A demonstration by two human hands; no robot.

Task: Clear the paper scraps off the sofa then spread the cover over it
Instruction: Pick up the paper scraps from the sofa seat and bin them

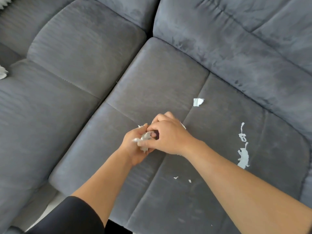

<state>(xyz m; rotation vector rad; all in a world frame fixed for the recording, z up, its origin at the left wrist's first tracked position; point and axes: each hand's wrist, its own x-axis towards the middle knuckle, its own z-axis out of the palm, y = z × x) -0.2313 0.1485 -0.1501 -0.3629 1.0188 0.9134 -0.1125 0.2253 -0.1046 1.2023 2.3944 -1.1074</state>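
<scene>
My two hands meet over the middle of the grey sofa seat [152,85]. My left hand [135,147] cups a wad of crumpled paper scraps [143,138]. My right hand [167,134] lies over it, and its thumb and fingers pinch the same wad. Loose white scraps lie on the seat to the right: a squarish piece [197,102], a thin torn strip [242,132], a larger ragged piece [243,157] and two tiny bits [176,177] near the front. No cover is in view.
The sofa's back cushions [236,48] rise behind the seat. A second seat section [50,102] adjoins on the left, with a white object [3,74] at its far left edge. Pale floor [47,211] shows at the lower left.
</scene>
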